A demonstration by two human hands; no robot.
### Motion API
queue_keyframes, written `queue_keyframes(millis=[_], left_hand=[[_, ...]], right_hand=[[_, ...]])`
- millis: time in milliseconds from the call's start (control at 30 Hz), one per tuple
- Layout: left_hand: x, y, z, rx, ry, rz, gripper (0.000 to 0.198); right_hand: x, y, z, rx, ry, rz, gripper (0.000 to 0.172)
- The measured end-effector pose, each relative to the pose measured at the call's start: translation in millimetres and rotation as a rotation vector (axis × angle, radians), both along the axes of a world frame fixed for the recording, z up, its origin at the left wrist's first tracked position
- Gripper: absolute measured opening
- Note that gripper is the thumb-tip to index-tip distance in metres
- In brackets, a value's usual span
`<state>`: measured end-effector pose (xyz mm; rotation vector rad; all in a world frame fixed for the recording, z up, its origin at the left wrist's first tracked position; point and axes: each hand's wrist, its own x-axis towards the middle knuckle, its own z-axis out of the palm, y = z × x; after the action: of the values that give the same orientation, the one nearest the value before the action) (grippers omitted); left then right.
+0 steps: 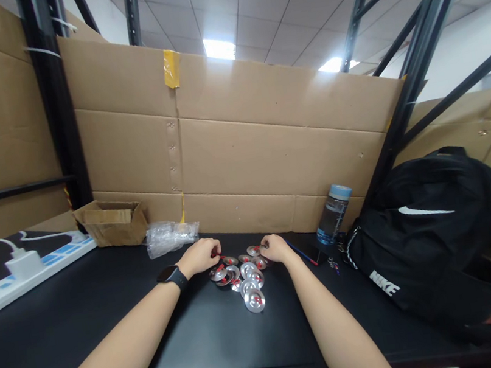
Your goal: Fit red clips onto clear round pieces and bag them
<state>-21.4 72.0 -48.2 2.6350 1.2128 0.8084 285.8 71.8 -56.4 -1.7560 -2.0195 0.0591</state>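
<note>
Silver domed discs with red straps, which look like finger cymbals [248,287], lie in an overlapping pile on the black table [194,333]. My left hand [201,254], with a dark watch [171,276] on its wrist, is at the pile's left back side. Its fingers are closed in a pinch, with a bit of red strap showing at the tips. At the right back side, my right hand [275,247] is also closed, its fingertips at a finger cymbal [253,250] and a bit of red. Part of what each hand pinches is hidden by the fingers.
On the left are a white power strip [66,255], a small cardboard box [116,228] and clear plastic wrap [173,236]. A water bottle [331,220], a dark phone-like slab [305,247], keys [333,265] and a black backpack [434,242] are on the right. Cardboard walls [232,155] stand behind.
</note>
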Motion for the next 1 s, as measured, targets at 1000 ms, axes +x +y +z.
queue_keyframes(millis=[1000], left_hand=[[2, 3, -4.8, -0.030, 0.054, -0.010, 0.011]], right_hand=[[-32, -22, 23.4, -0.009, -0.112, 0.157, 0.013]])
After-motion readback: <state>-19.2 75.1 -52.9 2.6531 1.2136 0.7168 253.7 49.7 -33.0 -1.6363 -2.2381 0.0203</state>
